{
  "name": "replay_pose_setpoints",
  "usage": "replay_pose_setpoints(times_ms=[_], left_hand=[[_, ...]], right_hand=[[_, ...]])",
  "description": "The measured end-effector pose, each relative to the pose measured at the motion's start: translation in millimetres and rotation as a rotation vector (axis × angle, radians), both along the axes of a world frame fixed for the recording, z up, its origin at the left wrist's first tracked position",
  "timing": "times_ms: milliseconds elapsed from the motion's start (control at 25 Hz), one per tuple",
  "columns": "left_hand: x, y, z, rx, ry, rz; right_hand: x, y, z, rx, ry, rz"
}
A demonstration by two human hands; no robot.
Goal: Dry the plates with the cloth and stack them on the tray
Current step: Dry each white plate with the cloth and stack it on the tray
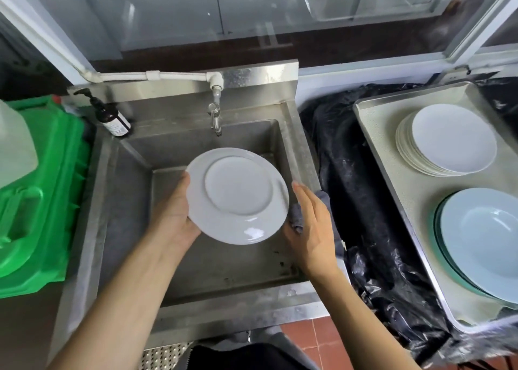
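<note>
Both forearms reach in over the sink point(297, 134), where a white plate point(238, 195) is held underside up, tilted toward the camera, its long axis running upper-left to lower-right. Left hand point(176, 215) grasps its left rim, likely steadying it for wiping. Right hand point(311, 224), fingers fairly straight, presses a grey cloth point(297, 218) against the right rim. Well to the right, a tray point(372, 134) carries stacked plates point(451, 142) and bowls point(482, 238).

Grey cloth point(297, 218), mostly hidden behind right hand point(311, 229) and plate point(238, 195); bowl stack point(482, 243) at four o'clock cut by frame edge.
</note>
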State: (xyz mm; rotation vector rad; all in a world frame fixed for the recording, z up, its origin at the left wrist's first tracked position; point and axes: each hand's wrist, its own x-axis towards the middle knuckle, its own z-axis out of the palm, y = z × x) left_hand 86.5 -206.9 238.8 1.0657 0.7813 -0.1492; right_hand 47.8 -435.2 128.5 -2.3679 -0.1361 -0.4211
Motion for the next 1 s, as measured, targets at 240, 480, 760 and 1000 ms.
replay_pose_setpoints(times_ms=[240, 480, 760, 1000], left_hand=[[-3, 20, 10, -0.039, 0.034, -0.019], [-23, 54, 11, -0.073, 0.104, -0.061], [-36, 80, -6, 0.368, 0.090, -0.240], [-39, 82, -6, 0.605, -0.083, -0.406]], right_hand=[[2, 12, 45, -0.017, -0.273, 0.131], [-1, 42, 83, 0.046, -0.036, 0.026], [-4, 66, 92, 0.348, 0.256, -0.253], [-12, 66, 98, 0.534, 0.311, -0.432]])
